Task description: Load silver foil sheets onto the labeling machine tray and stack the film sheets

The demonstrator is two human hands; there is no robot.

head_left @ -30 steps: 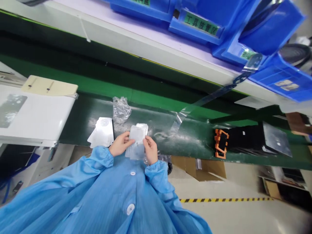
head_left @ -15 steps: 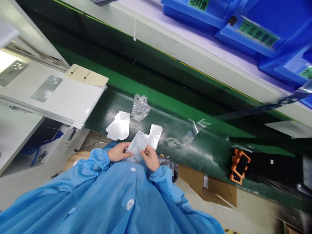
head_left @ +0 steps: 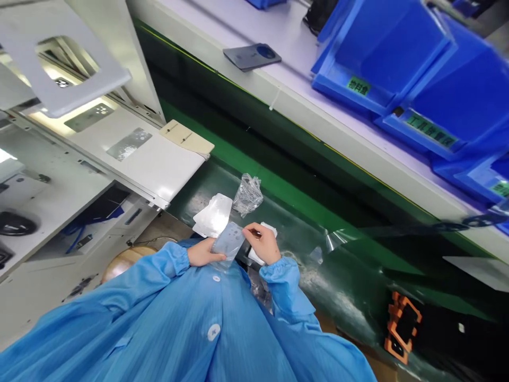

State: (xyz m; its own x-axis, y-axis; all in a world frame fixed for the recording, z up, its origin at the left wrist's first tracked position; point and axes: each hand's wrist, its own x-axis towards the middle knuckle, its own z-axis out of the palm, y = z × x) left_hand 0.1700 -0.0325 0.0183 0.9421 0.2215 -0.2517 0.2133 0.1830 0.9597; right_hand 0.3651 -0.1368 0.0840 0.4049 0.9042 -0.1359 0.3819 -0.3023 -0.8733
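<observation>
My left hand [head_left: 203, 252] is closed on the lower left edge of a thin greyish phone back panel [head_left: 228, 240] with camera holes at its top. Clear film shows at the panel's lower end. At its upper right corner my right hand [head_left: 264, 244] is closed in a pinch; what lies between those fingertips is too small to make out. Just beyond the left hand, a fanned stack of shiny silver-white sheets [head_left: 214, 213] rests on the green bench [head_left: 298, 217]. Another white stack [head_left: 255, 257] is partly hidden behind my right hand.
Crumpled clear plastic [head_left: 248, 195] and a small film scrap [head_left: 317, 255] lie on the bench. A white machine ledge [head_left: 147, 170] juts in at left. Above runs a shelf with blue bins [head_left: 358, 69]. Orange frames [head_left: 402, 326] sit at far right.
The view has swung left and up, bringing more of the machine and shelf into sight. My right hand has moved from the panel's lower right side up to its top corner.
</observation>
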